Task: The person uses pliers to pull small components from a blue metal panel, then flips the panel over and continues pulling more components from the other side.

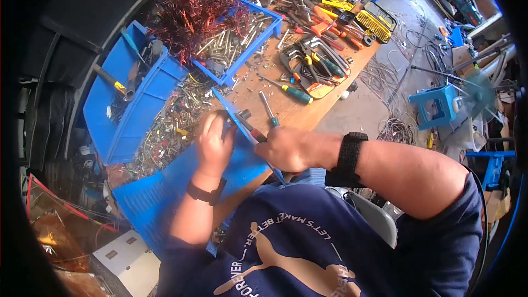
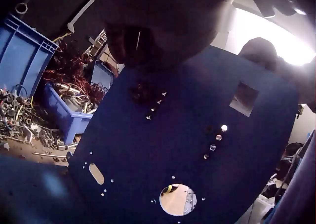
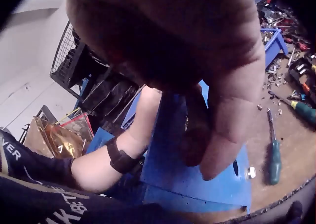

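Observation:
A blue panel (image 1: 224,103) with round, oval and square cutouts stands tilted between the hands; its broad face (image 2: 182,135) fills much of the left wrist view. The left hand (image 1: 213,144) is on one side, fingers curled at a dark part beside the panel. On the other side the right hand (image 1: 297,149) grips a dark and red piece (image 1: 256,134) close to the panel; what it is cannot be made out. The right thumb and fingers (image 3: 224,135) cover most of it. A green-handled screwdriver (image 1: 270,113) lies just beyond the right hand.
Blue bins (image 1: 148,96) and a blue tray (image 1: 228,77) of metal parts stand at the left and back, with copper wire (image 1: 201,14) heaped behind. Hand tools, including another screwdriver (image 1: 297,94), cover the back right of the bench. Another blue panel (image 1: 159,187) lies below the left arm.

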`<act>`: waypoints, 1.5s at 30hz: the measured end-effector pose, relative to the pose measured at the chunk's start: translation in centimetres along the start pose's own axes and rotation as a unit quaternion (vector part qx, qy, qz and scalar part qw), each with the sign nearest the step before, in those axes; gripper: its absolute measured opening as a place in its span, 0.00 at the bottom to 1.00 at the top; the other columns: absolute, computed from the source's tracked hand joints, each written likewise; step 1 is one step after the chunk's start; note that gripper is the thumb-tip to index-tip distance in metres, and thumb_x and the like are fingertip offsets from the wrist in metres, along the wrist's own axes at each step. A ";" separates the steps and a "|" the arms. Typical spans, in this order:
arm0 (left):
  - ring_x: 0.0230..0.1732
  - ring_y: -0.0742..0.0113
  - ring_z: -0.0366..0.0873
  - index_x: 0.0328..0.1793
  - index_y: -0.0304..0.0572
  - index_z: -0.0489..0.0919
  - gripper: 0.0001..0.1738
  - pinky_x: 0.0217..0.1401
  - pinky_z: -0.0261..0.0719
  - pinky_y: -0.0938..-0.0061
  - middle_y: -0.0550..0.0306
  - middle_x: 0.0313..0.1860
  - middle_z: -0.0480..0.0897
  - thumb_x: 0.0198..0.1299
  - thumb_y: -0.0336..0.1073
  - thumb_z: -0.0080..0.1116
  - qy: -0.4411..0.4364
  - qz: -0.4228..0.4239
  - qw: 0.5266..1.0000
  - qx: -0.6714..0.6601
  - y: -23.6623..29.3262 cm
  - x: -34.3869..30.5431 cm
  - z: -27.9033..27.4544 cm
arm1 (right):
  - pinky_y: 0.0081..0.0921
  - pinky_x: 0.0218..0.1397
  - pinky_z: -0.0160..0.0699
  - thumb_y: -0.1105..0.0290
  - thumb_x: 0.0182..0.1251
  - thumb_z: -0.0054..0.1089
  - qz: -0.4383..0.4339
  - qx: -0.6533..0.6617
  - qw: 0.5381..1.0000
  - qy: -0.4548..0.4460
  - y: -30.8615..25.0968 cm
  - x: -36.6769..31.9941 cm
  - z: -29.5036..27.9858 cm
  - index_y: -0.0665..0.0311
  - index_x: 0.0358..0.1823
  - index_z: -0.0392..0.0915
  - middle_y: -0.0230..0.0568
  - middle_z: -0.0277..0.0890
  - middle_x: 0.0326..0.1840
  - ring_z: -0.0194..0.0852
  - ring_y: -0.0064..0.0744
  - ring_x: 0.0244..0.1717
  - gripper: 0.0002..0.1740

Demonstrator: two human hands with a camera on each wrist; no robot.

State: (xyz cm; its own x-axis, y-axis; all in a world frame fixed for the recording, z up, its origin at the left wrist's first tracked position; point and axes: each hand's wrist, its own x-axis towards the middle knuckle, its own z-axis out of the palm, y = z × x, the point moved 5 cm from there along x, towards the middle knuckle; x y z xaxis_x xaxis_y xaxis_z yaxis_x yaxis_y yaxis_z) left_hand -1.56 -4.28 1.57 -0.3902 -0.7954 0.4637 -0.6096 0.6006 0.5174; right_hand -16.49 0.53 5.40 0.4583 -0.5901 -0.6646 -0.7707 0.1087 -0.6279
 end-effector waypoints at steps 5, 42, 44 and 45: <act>0.46 0.42 0.76 0.48 0.35 0.77 0.15 0.50 0.75 0.59 0.43 0.42 0.80 0.52 0.26 0.61 -0.012 -0.010 1.000 -0.008 -0.9 -0.3 0.5 | 0.46 0.45 0.74 0.58 0.74 0.37 -0.107 -0.046 0.988 0.097 -0.1 -0.8 0.3 0.71 0.40 0.76 0.60 0.77 0.34 0.78 0.56 0.39 0.23; 0.46 0.45 0.76 0.52 0.31 0.74 0.14 0.50 0.72 0.61 0.41 0.44 0.77 0.65 0.29 0.42 -0.028 -0.162 0.971 -0.174 -1.4 -1.0 2.4 | 0.44 0.53 0.75 0.60 0.69 0.51 -0.252 0.037 0.929 0.270 7.5 3.9 4.2 0.76 0.45 0.74 0.59 0.71 0.40 0.73 0.57 0.45 0.21; 0.48 0.46 0.76 0.52 0.31 0.74 0.14 0.53 0.71 0.61 0.42 0.46 0.78 0.68 0.31 0.42 -0.052 -0.214 0.958 -0.183 -1.8 -1.3 2.4 | 0.43 0.53 0.75 0.60 0.69 0.51 -0.247 0.026 0.929 0.274 7.7 4.1 4.3 0.75 0.46 0.74 0.58 0.71 0.40 0.73 0.57 0.45 0.20; 0.44 0.50 0.76 0.53 0.32 0.74 0.14 0.49 0.72 0.63 0.45 0.43 0.78 0.69 0.33 0.42 -0.039 -0.223 0.953 -0.203 -2.6 -1.7 2.6 | 0.43 0.52 0.75 0.60 0.68 0.51 -0.249 0.022 0.928 0.277 7.8 4.3 4.4 0.74 0.46 0.74 0.58 0.71 0.40 0.73 0.56 0.45 0.20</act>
State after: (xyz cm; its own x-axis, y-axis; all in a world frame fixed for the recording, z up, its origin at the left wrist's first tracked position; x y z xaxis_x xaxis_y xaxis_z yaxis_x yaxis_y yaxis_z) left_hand -1.13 -4.68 -2.44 -0.2144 -0.9730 0.0860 -0.4150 0.1704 0.8937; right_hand -18.61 2.36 -4.15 0.4460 -0.8949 0.0150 -0.4995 -0.2628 -0.8255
